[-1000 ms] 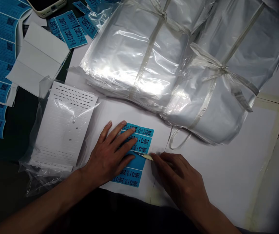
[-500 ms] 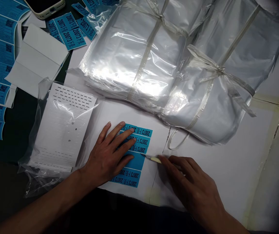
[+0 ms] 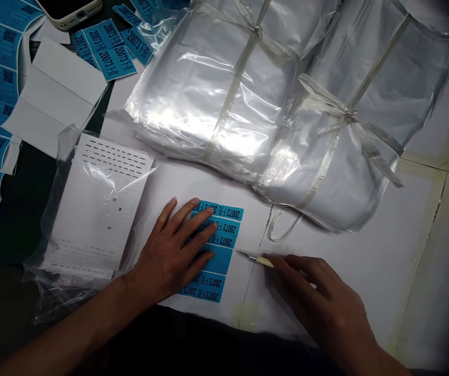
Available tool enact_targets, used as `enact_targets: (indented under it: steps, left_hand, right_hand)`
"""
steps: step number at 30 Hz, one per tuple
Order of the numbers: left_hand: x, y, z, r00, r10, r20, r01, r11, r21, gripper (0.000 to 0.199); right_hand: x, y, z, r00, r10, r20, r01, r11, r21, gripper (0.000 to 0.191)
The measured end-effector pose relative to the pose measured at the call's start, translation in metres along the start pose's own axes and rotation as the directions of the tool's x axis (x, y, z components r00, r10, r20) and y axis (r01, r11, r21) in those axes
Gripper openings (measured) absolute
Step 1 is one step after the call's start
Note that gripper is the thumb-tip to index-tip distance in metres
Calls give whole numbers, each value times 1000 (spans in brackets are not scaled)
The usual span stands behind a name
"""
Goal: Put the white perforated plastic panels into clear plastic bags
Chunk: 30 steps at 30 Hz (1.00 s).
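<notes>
Currently, the left hand [image 3: 169,256] lies open, its fingers spread flat on the blue label strips [image 3: 212,261], which rest on a white sheet [image 3: 243,297]. The right hand [image 3: 318,297] pinches a cream-handled craft knife [image 3: 263,260], blade tip just beside the strips.

Head-worn view, close, angled forward and down over the worktop [image 3: 326,303].

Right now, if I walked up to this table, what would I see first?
Two big shiny bundles of clear plastic bags tied with strips fill the top of the view. Below them, the left hand presses on bright blue printed labels, and the right hand holds a small knife beside them.
</notes>
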<state>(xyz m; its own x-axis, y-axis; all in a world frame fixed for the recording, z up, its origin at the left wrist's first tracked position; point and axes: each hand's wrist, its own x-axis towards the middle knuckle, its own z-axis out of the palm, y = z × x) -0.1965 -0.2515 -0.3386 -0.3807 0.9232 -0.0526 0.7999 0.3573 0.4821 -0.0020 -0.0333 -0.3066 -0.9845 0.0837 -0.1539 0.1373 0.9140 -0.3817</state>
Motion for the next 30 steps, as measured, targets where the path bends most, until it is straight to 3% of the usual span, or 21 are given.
enact_targets:
  steps: [5, 8, 9, 11, 14, 16, 18, 21, 23, 26, 30]
  left_hand:
    - [-7, 9, -14, 988, -151, -21, 153, 985, 85, 41]
    - [-11, 10, -18, 986, -163, -48, 167, 979, 116, 38]
    - [-12, 10, -18, 988, -142, -55, 147, 982, 118, 36]
    - [-12, 8, -17, 996, -89, -32, 92, 989, 119, 35]
    - [-11, 5, -13, 999, -9, 44, 5, 994, 105, 38]
    - [-10, 5, -9, 999, 2, 41, -6, 996, 85, 40]
    - [-9, 7, -5, 1000, -17, -6, 17, 998, 57, 40]
    - [-6, 11, -1, 994, -74, -82, 78, 996, 38, 41]
    - [-6, 14, 0, 987, -110, -120, 114, 993, 31, 40]
    - [-7, 17, -1, 979, -124, -160, 129, 991, 24, 38]
    - [-10, 15, -7, 979, -103, -174, 105, 994, 3, 35]
  right_hand:
    - [-5, -2, -1, 971, 217, -97, -196, 962, 190, 37]
    - [-2, -12, -4, 935, 354, 18, -336, 869, 363, 30]
    - [0, -17, -3, 902, 422, 94, -419, 801, 428, 28]
    - [4, -30, 0, 792, 542, 283, -602, 609, 517, 28]
    - [7, -53, 7, 615, 596, 516, -774, 329, 541, 41]
    - [8, -65, 10, 547, 594, 590, -811, 200, 550, 49]
    - [11, -72, 10, 510, 593, 623, -806, 75, 588, 50]
    - [18, -74, 10, 503, 586, 635, -754, -61, 654, 50]
    - [22, -74, 11, 496, 587, 640, -744, -93, 662, 50]
    - [28, -78, 15, 516, 565, 644, -740, -85, 667, 44]
    - [36, -82, 13, 569, 523, 635, -746, 4, 665, 24]
